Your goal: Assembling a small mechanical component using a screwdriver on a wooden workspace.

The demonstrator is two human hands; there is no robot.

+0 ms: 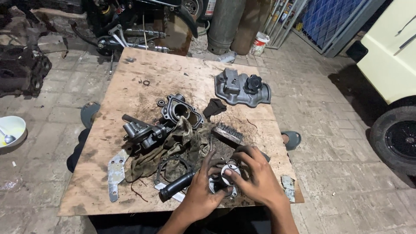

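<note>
Board (130,86) was raw plywood, rough, oil-stained. Cover (240,89) was matt grey cast metal. Rag (173,149) was soiled cloth. Bracket (115,173) was dull, scuffed sheet metal. Handle (177,185) was matt black.

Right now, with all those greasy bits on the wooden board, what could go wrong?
1. Both hands, left hand and right hand, work a small round metal part close to the board's near edge; it might slip and drop off.
2. The wire brush lies just beyond the fingers, so a knuckle could scrape its bristles.
3. The tiny washer sits loose on the board; a bump could make it roll away.
</note>
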